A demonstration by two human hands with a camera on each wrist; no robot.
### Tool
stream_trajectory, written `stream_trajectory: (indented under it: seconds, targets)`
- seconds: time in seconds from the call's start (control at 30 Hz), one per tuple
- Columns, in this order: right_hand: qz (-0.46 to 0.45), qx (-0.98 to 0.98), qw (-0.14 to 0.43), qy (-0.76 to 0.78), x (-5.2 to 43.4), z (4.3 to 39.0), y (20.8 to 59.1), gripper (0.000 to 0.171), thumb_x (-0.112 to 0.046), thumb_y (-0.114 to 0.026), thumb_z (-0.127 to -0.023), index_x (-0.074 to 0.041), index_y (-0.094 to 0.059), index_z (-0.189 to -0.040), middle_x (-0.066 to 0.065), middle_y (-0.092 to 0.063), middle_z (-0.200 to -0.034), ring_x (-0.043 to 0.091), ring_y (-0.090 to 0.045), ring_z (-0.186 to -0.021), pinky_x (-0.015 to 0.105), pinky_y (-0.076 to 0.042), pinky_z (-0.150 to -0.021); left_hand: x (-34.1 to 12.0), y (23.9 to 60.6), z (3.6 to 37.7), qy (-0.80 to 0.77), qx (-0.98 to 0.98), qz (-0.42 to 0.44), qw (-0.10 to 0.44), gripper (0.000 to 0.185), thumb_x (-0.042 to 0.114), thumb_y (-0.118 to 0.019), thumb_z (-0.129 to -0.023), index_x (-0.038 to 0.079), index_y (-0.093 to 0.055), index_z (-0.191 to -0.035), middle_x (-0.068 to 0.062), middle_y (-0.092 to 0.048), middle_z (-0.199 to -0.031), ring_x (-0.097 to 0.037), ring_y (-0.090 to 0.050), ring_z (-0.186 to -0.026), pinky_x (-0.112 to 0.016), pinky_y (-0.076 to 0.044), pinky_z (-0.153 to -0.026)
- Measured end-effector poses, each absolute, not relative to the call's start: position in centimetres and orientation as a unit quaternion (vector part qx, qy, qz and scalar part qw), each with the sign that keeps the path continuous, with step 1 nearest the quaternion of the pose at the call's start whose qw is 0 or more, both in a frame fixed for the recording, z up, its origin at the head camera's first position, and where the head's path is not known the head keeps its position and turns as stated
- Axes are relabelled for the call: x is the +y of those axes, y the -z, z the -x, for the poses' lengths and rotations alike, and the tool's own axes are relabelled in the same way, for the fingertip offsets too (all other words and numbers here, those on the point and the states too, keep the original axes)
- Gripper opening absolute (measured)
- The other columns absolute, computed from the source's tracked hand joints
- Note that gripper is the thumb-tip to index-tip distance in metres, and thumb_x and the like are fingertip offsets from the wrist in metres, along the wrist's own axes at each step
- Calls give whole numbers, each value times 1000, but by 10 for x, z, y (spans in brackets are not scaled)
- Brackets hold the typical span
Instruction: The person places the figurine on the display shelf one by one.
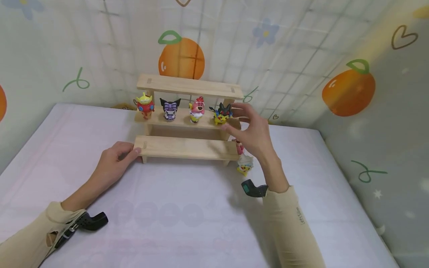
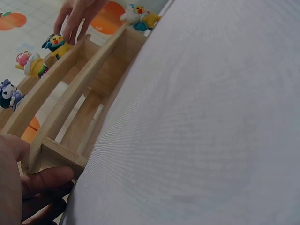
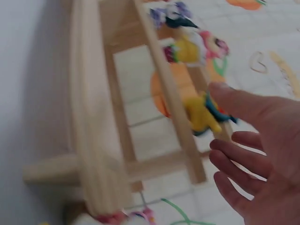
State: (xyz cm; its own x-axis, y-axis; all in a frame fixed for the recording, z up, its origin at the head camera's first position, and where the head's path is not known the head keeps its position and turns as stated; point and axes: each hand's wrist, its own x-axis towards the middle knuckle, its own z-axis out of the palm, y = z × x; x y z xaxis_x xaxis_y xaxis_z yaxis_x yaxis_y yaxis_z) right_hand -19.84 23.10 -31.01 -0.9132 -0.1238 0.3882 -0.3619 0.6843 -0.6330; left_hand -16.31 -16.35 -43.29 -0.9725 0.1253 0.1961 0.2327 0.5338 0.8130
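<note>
A three-tier wooden display shelf (image 1: 187, 147) stands on the table. My left hand (image 1: 112, 163) grips the left end of its lowest board, thumb at the front. My right hand (image 1: 254, 130) is at the right end of the middle board, beside a yellow figurine with a black hood (image 1: 221, 116). In the right wrist view its fingers (image 3: 241, 157) are spread apart, the thumb close to that figurine; contact is unclear. Left of it on the same board stand a pink figurine in a red hat (image 1: 197, 109), a purple-and-black figurine (image 1: 170, 109) and a green-headed alien figurine (image 1: 145, 106).
A yellow figurine with a white hat (image 1: 245, 165) and a partly hidden pink figurine (image 1: 239, 146) are beside the shelf's lower right end. A patterned curtain (image 1: 288, 74) hangs behind the white-covered table (image 1: 161, 208).
</note>
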Motion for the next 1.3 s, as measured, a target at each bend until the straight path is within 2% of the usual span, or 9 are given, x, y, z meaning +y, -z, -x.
stream_trajectory:
  seconds: [0.2,0.27,0.47,0.63,0.8,1.07,1.3]
  targets:
    - [-126,-903,147,-383,259,197,301,63,-28,-90,-87,-14,-61,-142,8,-72,-134,25,-66,-126,52,-47,-112,-163,432,164,471,-875,102,53,35,41,-61,-107,12,-79,-101,-12,-69,-124,-30,-58,-126,-53,-41,-108]
    - [-123,-900,150,-391,268,196,298,60,-25,-89,-87,-12,-63,-139,8,-72,-132,25,-66,-125,51,-48,-111,-163,432,164,471,-875,101,52,35,42,-61,-107,12,-80,-101,-12,-69,-124,-30,-58,-127,-54,-41,-108]
    - [-42,-879,214,-423,301,198,297,49,-27,-83,-93,-10,-66,-136,6,-71,-133,21,-65,-121,40,-52,-109,-163,431,165,469,-875,103,53,36,42,-61,-107,11,-80,-102,-13,-69,-124,-31,-58,-127,-54,-41,-109]
    - [19,-857,235,-458,325,201,310,46,-28,-83,-93,-9,-69,-133,8,-72,-128,22,-65,-117,29,-53,-105,-164,432,164,468,-877,99,51,37,42,-61,-107,11,-79,-104,-13,-69,-125,-32,-58,-128,-55,-41,-110]
    - [28,-857,235,-457,335,210,328,45,-25,-83,-92,-5,-70,-130,12,-72,-126,24,-67,-118,35,-53,-105,-165,432,164,468,-877,96,48,37,42,-61,-107,10,-79,-104,-14,-68,-125,-32,-58,-128,-55,-41,-110]
    - [48,-868,209,-448,337,221,354,52,-24,-83,-93,-3,-64,-136,16,-68,-134,27,-63,-127,47,-49,-113,-164,430,163,469,-876,99,52,36,42,-61,-107,11,-79,-103,-14,-69,-124,-31,-58,-126,-54,-41,-109]
    - [66,-877,180,-441,345,231,388,61,-26,-79,-96,-9,-54,-149,13,-61,-149,30,-58,-137,46,-46,-116,-163,431,163,473,-874,100,49,38,43,-61,-107,11,-79,-104,-13,-69,-124,-31,-58,-127,-55,-41,-109]
